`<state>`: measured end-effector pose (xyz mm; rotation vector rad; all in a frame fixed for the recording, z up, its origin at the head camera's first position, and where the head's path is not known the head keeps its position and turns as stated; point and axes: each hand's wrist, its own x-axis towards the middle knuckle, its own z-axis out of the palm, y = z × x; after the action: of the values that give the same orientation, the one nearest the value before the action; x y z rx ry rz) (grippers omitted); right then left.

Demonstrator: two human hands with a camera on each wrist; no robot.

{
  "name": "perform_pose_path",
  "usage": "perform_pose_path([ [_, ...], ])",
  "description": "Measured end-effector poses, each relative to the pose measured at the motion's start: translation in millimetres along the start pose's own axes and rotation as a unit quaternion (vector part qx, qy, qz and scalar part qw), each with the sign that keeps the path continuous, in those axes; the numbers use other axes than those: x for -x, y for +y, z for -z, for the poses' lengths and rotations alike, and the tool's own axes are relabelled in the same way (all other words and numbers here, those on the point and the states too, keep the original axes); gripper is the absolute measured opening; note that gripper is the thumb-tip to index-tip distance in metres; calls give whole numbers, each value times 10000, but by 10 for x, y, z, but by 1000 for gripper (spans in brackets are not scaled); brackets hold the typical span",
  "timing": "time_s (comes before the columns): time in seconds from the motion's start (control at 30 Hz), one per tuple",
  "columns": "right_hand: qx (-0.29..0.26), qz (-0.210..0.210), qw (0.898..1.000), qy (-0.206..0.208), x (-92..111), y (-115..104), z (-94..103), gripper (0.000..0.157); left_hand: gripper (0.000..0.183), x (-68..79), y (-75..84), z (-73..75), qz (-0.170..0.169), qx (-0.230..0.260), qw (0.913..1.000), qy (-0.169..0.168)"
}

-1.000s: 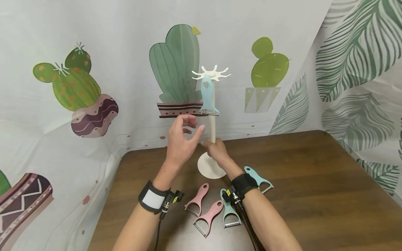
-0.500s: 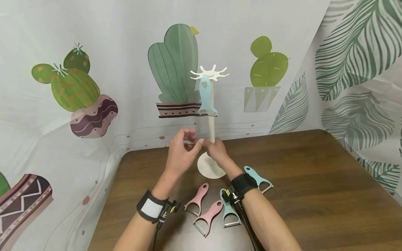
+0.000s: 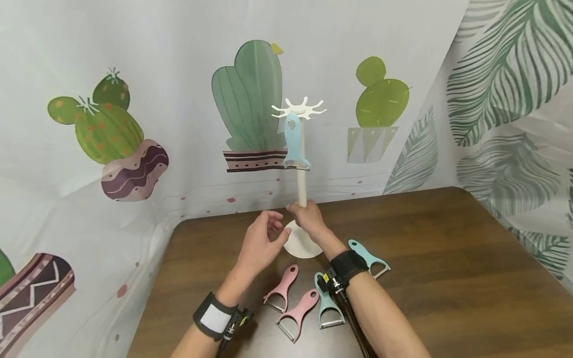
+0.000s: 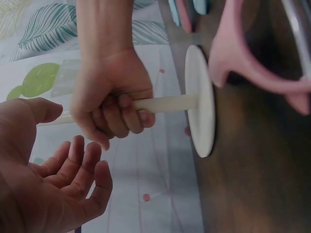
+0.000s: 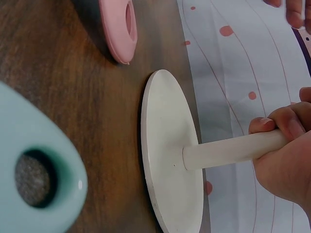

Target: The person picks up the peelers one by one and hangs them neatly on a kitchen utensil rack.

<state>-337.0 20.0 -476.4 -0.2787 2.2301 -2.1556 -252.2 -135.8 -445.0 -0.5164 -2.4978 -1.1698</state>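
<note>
My right hand [image 3: 309, 219] grips the lower pole of a cream rack stand [image 3: 302, 189], fingers wrapped round it just above the round base [image 5: 165, 141]. At the stand's top, a ring of hooks [image 3: 299, 108] carries one hanging light-blue peeler [image 3: 293, 141]. My left hand [image 3: 261, 243] hovers left of the base with loosely bent fingers and nothing in them. In the left wrist view its thumb and fingers [image 4: 92, 165] are spread apart beside the right hand. Below it on the table lie a pink peeler [image 3: 283, 288] and a second pink peeler [image 3: 299, 314].
A light-blue peeler [image 3: 329, 303] lies beside the pink ones, partly behind the right wrist strap. Another light-blue peeler [image 3: 369, 256] rests right of the right forearm. A cactus-printed cloth [image 3: 188, 149] hangs behind the wooden table [image 3: 447, 258].
My left hand has come down from near the hanging peeler to beside the stand's base. The right hand keeps its grip on the pole.
</note>
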Motion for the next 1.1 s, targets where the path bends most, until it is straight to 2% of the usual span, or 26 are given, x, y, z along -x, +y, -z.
perform_pose_path([
  [0.13,97,-22,9999,45,4,-3,-8,41,36,75,-35,-60,24,-125,9997,-215],
  [0.23,118,-36,9999,10,2,-11,-16,41,40,146,-54,-92,63,-394,9982,-444],
  [0.5,137,-52,9999,34,8,-8,1,40,50,357,-52,-140,212,-1102,9879,-1075],
  [0.73,203,-64,9998,22,8,-10,-2,42,50,491,-57,-175,28,-1439,9826,-1171],
  [0.93,176,-6,9998,19,-7,-12,7,44,49,525,-31,-189,86,-1483,9817,-1188],
  [1.1,145,-53,9999,27,-6,9,17,44,48,578,-35,-222,131,-1589,9776,-1373],
])
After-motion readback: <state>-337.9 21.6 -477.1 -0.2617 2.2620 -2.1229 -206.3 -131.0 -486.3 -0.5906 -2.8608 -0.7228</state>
